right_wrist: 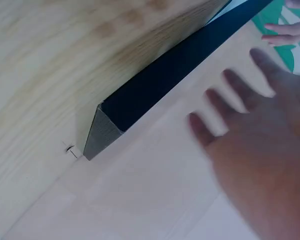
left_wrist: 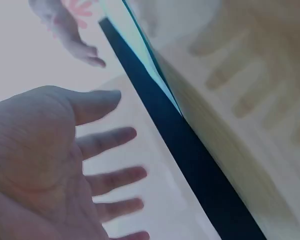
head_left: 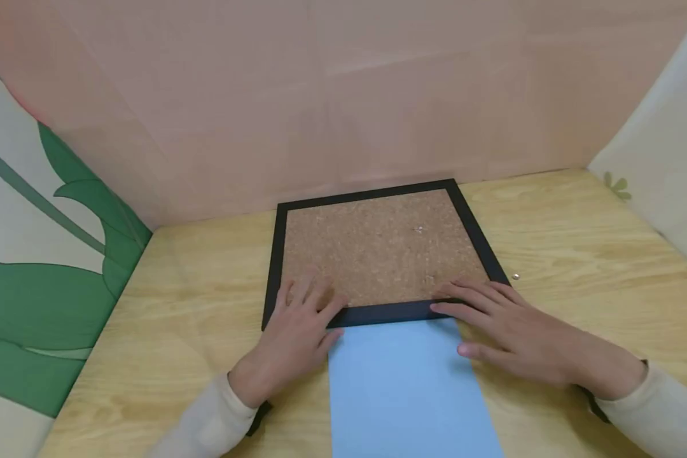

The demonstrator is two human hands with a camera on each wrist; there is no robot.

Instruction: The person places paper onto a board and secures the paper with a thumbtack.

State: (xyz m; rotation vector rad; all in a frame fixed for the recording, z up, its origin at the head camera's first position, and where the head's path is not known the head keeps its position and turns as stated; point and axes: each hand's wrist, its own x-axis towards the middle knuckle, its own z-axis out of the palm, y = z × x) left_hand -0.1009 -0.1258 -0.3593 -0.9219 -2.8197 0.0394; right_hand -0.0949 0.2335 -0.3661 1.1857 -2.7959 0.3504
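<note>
A cork board [head_left: 372, 248] in a black frame [head_left: 395, 312] lies on the wooden table. The near side of the frame meets the far end of a light blue sheet [head_left: 403, 388]. My left hand [head_left: 298, 331] is over the near left corner, fingers spread. Near the right corner is my right hand [head_left: 509, 331], its fingers extended over the frame. In the left wrist view the left hand [left_wrist: 65, 150] shows straight fingers apart from the frame [left_wrist: 175, 135]. The right hand [right_wrist: 260, 135] is blurred, also apart from the frame [right_wrist: 175, 70]. Neither hand holds anything.
A small shiny pin [head_left: 515, 277] lies on the wooden table [head_left: 194, 299], right of the board. Small clear items [head_left: 418, 229] sit on the cork. A pink backdrop [head_left: 332, 95] rises behind, with a green leaf-patterned cloth [head_left: 40, 312] at left and a pale cloth [head_left: 670, 140] at right.
</note>
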